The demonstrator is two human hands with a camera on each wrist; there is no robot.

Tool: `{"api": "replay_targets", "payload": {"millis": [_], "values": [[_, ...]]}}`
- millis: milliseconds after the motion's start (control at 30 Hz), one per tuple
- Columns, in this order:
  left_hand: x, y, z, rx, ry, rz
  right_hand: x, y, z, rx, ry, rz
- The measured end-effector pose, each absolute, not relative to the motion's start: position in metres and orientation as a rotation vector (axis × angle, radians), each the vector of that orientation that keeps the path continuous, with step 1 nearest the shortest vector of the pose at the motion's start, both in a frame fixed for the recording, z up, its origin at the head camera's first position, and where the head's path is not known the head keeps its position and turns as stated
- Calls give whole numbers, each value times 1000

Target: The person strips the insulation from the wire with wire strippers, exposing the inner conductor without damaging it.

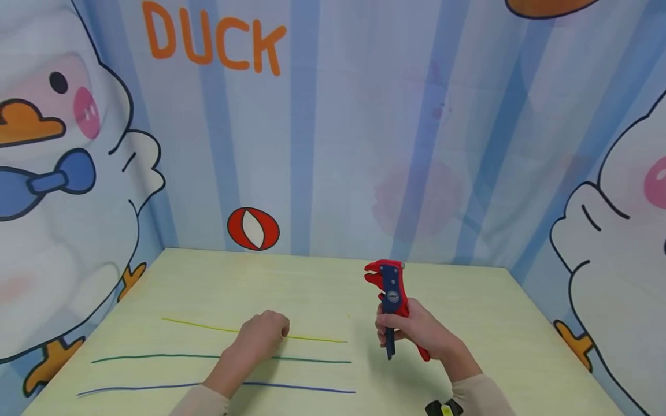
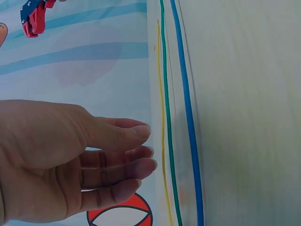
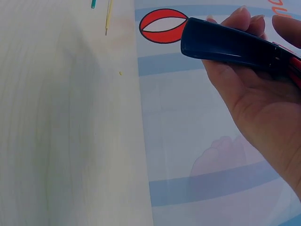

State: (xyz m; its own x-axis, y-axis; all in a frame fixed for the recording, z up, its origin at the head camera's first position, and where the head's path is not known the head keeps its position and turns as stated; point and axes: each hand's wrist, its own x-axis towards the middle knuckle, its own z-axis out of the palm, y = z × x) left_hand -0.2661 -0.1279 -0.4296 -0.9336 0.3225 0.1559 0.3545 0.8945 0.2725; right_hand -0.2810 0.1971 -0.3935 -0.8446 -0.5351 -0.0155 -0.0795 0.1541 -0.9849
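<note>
My right hand grips a red and dark blue wire stripper by its handles, jaws up and off the table. A dark blue handle fills much of the right wrist view. My left hand hovers by the middle of a yellow wire. In the left wrist view its fingers bend loosely, apart from the thumb, and no wire shows between them. Nearer me lie a green wire and a blue wire, roughly parallel to the yellow one.
A tiny yellow scrap lies on the pale table beyond the yellow wire's right end. A striped cloth backdrop with printed ducks stands along the back and both sides.
</note>
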Motion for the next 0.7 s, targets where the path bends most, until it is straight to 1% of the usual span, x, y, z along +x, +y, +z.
{"api": "replay_targets", "payload": {"millis": [200, 367, 700], "values": [[-253, -130, -426, -633, -3001, -473, -280, 198, -392, -584, 2072, -1740], [-249, -129, -431, -707, -3008, -464, -279, 197, -391, -584, 2062, -1745], [-251, -126, -437, -679, -2996, -382, -277, 197, -390, -570, 2048, -1774]]}}
